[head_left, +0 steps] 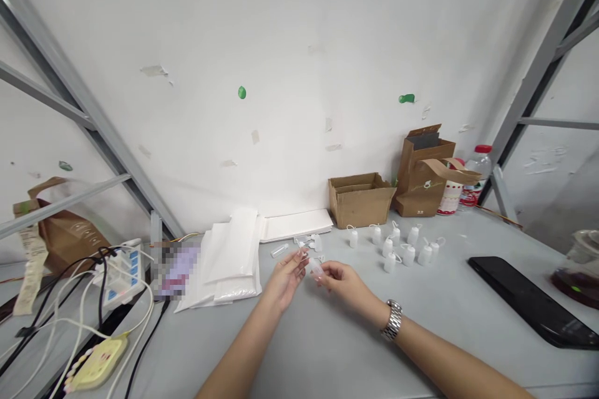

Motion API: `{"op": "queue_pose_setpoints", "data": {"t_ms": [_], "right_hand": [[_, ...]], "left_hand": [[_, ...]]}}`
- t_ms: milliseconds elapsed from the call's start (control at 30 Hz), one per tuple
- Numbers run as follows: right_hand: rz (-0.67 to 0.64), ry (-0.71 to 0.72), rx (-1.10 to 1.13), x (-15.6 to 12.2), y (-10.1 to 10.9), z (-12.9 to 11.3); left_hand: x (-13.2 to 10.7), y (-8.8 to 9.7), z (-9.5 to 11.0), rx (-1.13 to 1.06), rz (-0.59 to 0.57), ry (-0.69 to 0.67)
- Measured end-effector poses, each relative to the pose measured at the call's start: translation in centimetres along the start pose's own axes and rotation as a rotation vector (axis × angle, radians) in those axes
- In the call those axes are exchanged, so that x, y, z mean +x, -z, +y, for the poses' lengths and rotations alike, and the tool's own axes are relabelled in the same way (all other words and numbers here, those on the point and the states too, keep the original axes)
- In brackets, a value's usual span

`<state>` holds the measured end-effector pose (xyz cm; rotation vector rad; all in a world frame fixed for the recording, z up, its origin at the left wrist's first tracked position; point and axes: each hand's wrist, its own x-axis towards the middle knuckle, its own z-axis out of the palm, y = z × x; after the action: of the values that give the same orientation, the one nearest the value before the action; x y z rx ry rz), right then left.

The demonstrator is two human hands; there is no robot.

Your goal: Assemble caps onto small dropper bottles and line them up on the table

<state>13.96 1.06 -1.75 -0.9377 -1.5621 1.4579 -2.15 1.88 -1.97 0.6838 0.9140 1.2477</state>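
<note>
My right hand (337, 279) is closed around a small translucent white bottle (315, 267), its thumb and fingers on the bottle's side. Close against the bottle's other end, my left hand (289, 275) is pinched; a bit of white shows at its fingertips, too small to name. Just beyond the hands lie loose white plastic parts (314, 241) and a short clear tube (279, 250). To the right, several small white bottles (390, 262) with looped straps stand upright in a loose group on the grey table (299, 349).
White packets (229, 255) lie left of my hands, beside a flat white stack (297, 225). A cardboard box (360, 202) and a brown paper bag (423, 177) stand by the wall. A black flat object (528, 299) lies right. Cables and a power strip (124, 274) crowd the left.
</note>
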Motion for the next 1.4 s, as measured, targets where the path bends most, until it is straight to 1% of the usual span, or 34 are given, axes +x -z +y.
{"op": "queue_pose_setpoints", "data": {"t_ms": [167, 267, 367, 500, 567, 700, 767, 800, 867, 967, 1033, 1100, 1133, 1200, 1333, 1400], "right_hand": [[-0.007, 0.008, -0.031, -0.1, -0.2, 0.5], [0.033, -0.007, -0.065, -0.2, -0.2, 0.4], [0.109, 0.000, -0.136, -0.2, -0.3, 0.3], [0.249, 0.088, -0.273, -0.5, -0.6, 0.4], [0.298, 0.133, -0.350, -0.7, -0.7, 0.4], [0.346, 0.238, -0.495, -1.0, -0.6, 0.6], [0.365, 0.277, -0.520, -1.0, -0.5, 0.5], [0.366, 0.272, -0.504, -1.0, -0.4, 0.4], [0.320, 0.220, -0.409, -0.8, -0.1, 0.0], [0.115, 0.110, -0.203, -0.4, 0.3, -0.7], [0.004, 0.063, -0.113, -0.2, 0.4, -1.0], [-0.051, 0.043, -0.070, -0.2, 0.3, -1.0], [-0.056, 0.040, -0.064, -0.2, 0.2, -1.0], [-0.009, 0.047, -0.089, -0.4, -0.1, -0.9], [0.248, 0.131, -0.258, -1.0, -0.5, -0.5], [0.293, 0.170, -0.280, -1.1, -0.5, -0.5]], "left_hand": [[-0.8, -1.2, -0.6, -0.005, -0.123, 0.015], [-0.9, -1.4, -0.6, -0.002, -0.141, 0.011], [-1.0, -1.5, -0.4, -0.004, -0.126, -0.001], [-1.3, -1.9, -0.3, 0.010, -0.120, -0.013], [-1.4, -2.1, -0.3, 0.034, -0.124, -0.030], [-1.7, -2.4, -0.3, 0.052, -0.125, -0.052], [-1.9, -2.5, -0.1, 0.042, -0.157, -0.062], [-1.9, -2.5, 0.0, 0.038, -0.177, -0.069], [-2.0, -2.6, 0.2, 0.039, -0.203, -0.083], [-1.9, -2.6, 0.4, 0.042, -0.199, -0.098], [-1.9, -2.5, 0.4, 0.042, -0.190, -0.090], [-1.9, -2.5, 0.3, 0.041, -0.180, -0.082], [-1.9, -2.5, 0.2, 0.043, -0.176, -0.081], [-1.9, -2.5, 0.1, 0.060, -0.171, -0.084], [-1.8, -2.6, -0.3, 0.105, -0.154, -0.086], [-1.8, -2.6, -0.4, 0.094, -0.161, -0.084]]}}
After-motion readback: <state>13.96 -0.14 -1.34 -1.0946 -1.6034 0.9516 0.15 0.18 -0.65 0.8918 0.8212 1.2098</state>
